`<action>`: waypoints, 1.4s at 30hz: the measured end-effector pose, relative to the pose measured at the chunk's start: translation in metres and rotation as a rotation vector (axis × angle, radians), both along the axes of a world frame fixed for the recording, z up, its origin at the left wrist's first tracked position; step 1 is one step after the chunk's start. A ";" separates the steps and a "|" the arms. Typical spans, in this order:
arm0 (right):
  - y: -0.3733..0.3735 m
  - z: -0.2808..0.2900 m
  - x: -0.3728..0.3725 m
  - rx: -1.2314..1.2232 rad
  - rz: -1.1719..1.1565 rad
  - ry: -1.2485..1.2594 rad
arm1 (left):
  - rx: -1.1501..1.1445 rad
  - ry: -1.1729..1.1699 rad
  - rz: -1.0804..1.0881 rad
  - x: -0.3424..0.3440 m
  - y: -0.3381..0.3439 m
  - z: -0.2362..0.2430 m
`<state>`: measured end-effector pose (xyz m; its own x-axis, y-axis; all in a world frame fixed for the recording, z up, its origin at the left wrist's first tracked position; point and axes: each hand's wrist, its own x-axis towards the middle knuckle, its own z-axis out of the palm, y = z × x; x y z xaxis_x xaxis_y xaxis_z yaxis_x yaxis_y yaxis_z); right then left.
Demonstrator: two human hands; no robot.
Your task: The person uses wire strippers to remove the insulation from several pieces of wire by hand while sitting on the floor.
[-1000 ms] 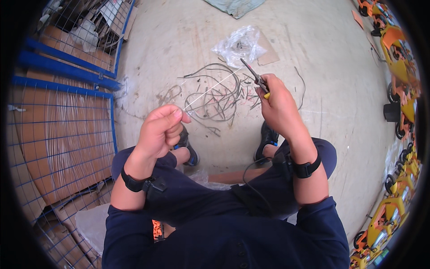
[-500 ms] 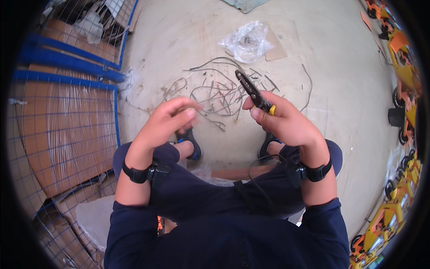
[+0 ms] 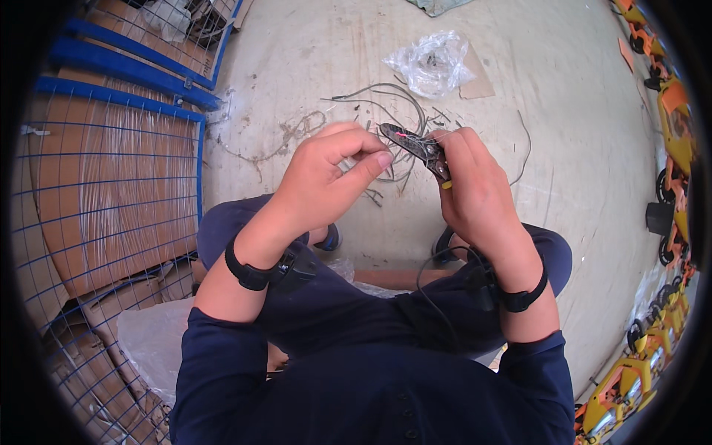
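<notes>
My right hand (image 3: 478, 178) is closed round a pair of wire strippers (image 3: 420, 150), with a dark flat head and a bit of yellow at the handle. Their head points up and left, toward my left hand. Thin pale strands and a small pink-red bit (image 3: 401, 135) show across the head; whether they are held there or lie behind it I cannot tell. Close beside the tool, my left hand (image 3: 326, 174) is pinched, thumb against fingers. What it grips, if anything, is too small to make out. Below both hands, grey cable (image 3: 386, 87) lies in loose loops on the floor.
Clear crumpled plastic (image 3: 429, 65) lies by a cardboard piece (image 3: 477, 78) beyond the cable. Left stands a blue wire-mesh cage (image 3: 200, 159) with wrapped cardboard (image 3: 122, 200). Yellow and orange wheeled machines (image 3: 678, 133) line the right. Another cable (image 3: 527, 144) curves nearby.
My left hand has moved right and up, closing into a pinch near the wire strippers. My right hand has turned and now wraps further round the tool. Strands now show at its head.
</notes>
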<state>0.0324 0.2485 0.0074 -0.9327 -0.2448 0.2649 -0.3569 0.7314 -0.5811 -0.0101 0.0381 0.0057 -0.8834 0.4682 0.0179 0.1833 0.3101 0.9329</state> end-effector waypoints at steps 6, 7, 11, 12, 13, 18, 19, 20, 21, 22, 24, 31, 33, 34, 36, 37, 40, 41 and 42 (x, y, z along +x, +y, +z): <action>0.002 -0.006 0.002 -0.069 0.054 -0.008 | 0.226 -0.152 -0.002 -0.002 -0.003 -0.005; 0.003 -0.009 0.003 -0.133 0.103 -0.101 | 0.294 -0.232 0.019 -0.001 -0.002 -0.006; 0.004 -0.016 0.009 -0.379 0.228 -0.466 | 0.247 -0.455 0.057 -0.002 -0.006 -0.003; 0.006 -0.014 0.010 -0.378 0.229 -0.466 | 0.248 -0.455 0.059 -0.004 -0.008 -0.003; 0.008 -0.012 0.011 -0.352 0.257 -0.562 | 0.305 -0.456 0.122 -0.006 -0.011 -0.002; 0.029 -0.006 0.006 -0.043 0.137 -0.784 | 0.385 -0.367 0.250 -0.015 -0.019 -0.001; 0.035 0.000 0.002 0.017 0.061 -0.833 | 0.384 -0.363 0.253 -0.014 -0.019 0.000; 0.048 -0.006 0.003 0.039 -0.001 -0.706 | 0.312 -0.237 0.280 -0.011 -0.015 0.002; 0.054 -0.002 0.001 0.017 -0.125 -0.615 | 0.240 -0.113 0.310 -0.008 -0.012 0.003; 0.063 0.001 -0.004 -0.087 -0.197 -0.606 | 0.242 -0.111 0.312 -0.007 -0.011 0.001; 0.070 0.009 -0.011 -0.461 -0.265 -0.580 | 0.304 0.077 0.272 -0.006 -0.007 -0.006; -0.002 0.019 0.004 -1.008 -0.188 -0.411 | 0.063 0.096 0.100 0.009 -0.002 0.001; -0.008 0.019 0.003 -0.967 -0.099 -0.409 | 0.030 0.165 0.062 0.009 0.003 0.006; -0.009 0.018 0.003 -0.957 -0.070 -0.430 | -0.004 0.235 0.029 0.009 0.005 0.007; -0.012 0.015 0.001 -0.950 -0.035 -0.450 | 0.011 0.241 0.025 0.009 0.008 0.007; -0.013 0.009 0.001 -0.928 -0.028 -0.429 | 0.028 0.245 0.022 0.010 0.010 0.006; -0.014 0.008 0.000 -0.878 -0.059 -0.468 | 0.006 0.238 0.027 0.010 0.008 0.006; -0.014 0.009 0.000 -0.850 -0.098 -0.524 | 0.005 0.237 0.028 0.010 0.008 0.006; -0.014 0.009 0.000 -0.851 -0.097 -0.526 | -0.009 0.261 0.013 0.010 0.007 0.005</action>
